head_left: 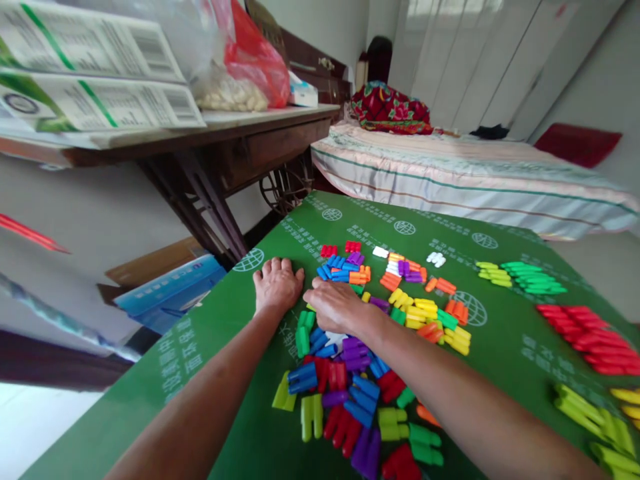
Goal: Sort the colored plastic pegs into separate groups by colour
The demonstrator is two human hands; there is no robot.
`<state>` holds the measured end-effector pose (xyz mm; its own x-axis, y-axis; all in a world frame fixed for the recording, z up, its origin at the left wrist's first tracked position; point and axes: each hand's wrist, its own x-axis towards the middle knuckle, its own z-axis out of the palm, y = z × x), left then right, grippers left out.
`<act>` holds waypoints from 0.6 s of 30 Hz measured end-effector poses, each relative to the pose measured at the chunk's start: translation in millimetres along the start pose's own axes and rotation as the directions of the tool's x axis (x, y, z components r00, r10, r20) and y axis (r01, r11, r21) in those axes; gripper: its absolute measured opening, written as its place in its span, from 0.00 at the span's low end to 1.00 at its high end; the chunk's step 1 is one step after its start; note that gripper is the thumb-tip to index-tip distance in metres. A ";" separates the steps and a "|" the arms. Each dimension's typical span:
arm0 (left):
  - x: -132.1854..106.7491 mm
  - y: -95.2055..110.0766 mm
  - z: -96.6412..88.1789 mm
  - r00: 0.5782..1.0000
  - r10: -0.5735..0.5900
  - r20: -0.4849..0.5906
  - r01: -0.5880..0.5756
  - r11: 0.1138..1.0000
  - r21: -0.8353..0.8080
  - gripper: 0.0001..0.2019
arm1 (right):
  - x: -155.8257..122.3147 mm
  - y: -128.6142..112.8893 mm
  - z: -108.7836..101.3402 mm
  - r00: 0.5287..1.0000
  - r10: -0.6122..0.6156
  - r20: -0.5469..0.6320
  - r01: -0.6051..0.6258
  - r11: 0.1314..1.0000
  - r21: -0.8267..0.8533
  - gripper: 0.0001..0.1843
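Multicoloured plastic peg blocks [350, 400] lie heaped from the middle to the near edge of the green printed surface [210, 347]. Judged step: sorting by colour, since green blocks [530, 277] and red blocks [590, 337] lie grouped toward the right edge. Left hand [277, 285] rests flat, grip apart and empty. Right hand [340, 307] covers the heap; its grip cannot be told. Heaped blocks point every way, with no shared long axis, so the next pick calls for isolating one block.

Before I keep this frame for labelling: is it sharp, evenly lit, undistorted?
Head view: soft even daylight, no hard shadows; blocks by the left hand and right hand look sharp; the wide lens tilts and bends the desk and bed.
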<state>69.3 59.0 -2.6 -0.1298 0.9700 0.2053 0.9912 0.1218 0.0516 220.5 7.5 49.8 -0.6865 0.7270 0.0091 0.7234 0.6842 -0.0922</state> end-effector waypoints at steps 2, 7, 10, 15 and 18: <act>1.2 -0.4 -2.1 1.000 0.009 0.004 -0.009 1.000 0.002 0.25 | -4.7 4.0 -11.0 0.997 0.068 -0.043 -0.066 0.997 0.047 0.16; 6.4 -2.2 -2.6 1.000 0.025 -0.001 -0.025 1.000 0.003 0.27 | -28.5 63.4 -36.6 0.937 0.325 -0.127 -0.306 0.941 0.146 0.14; 7.6 -2.6 -2.0 1.000 0.026 -0.003 -0.026 1.000 0.010 0.27 | -56.7 128.1 -38.5 0.813 0.564 -0.143 -0.542 0.824 0.163 0.16; 7.2 -1.9 -3.2 1.000 0.019 0.003 -0.019 0.999 0.025 0.27 | -116.4 221.0 -22.5 0.542 0.838 -0.064 -0.809 0.541 0.228 0.15; 7.9 -1.2 -3.6 1.000 0.013 0.013 -0.014 0.999 0.030 0.28 | -143.8 251.7 -12.0 0.484 0.873 -0.064 -0.849 0.486 0.208 0.18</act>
<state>67.0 65.7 2.6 -0.1162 0.9742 0.1933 0.9932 0.1146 0.0198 502.1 75.8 37.3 0.3037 0.9527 -0.0122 0.9192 -0.2963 -0.2595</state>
